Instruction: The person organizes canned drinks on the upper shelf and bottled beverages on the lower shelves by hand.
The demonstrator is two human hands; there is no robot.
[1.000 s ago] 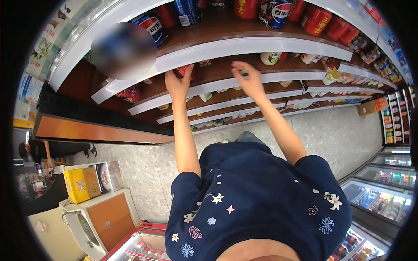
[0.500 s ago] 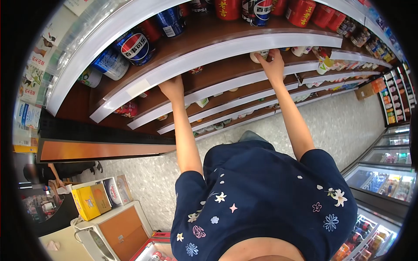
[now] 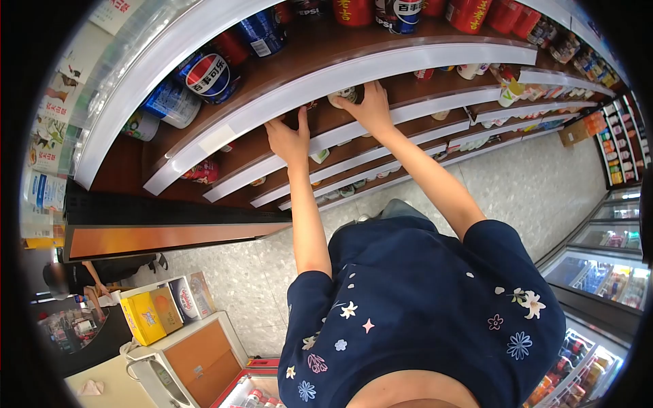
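On the shelf below the soda cans, my right hand (image 3: 371, 111) grips a small pale round container (image 3: 341, 96) with dark markings; its exact kind I cannot make out. The thumb lies across its near side, and the shelf edge above hides part of the grasp. To the left, my left hand (image 3: 288, 141) reaches into the same shelf with thumb and fingers apart and nothing visible between them. Just beyond its thumb shows part of a small reddish item (image 3: 311, 105), mostly hidden.
Above stand Pepsi cans (image 3: 206, 73) and red cans (image 3: 467, 15). A white shelf edge (image 3: 292, 85) overhangs both hands. Lower shelves hold more packages. Glass-door coolers (image 3: 598, 275) line the right. At the lower left are a counter (image 3: 197, 364), a yellow box (image 3: 144, 317) and another person (image 3: 88, 275).
My right hand has moved left along the shelf with the pale container, closer to my left hand. My left hand has shifted slightly right, its thumb now showing apart from the fingers.
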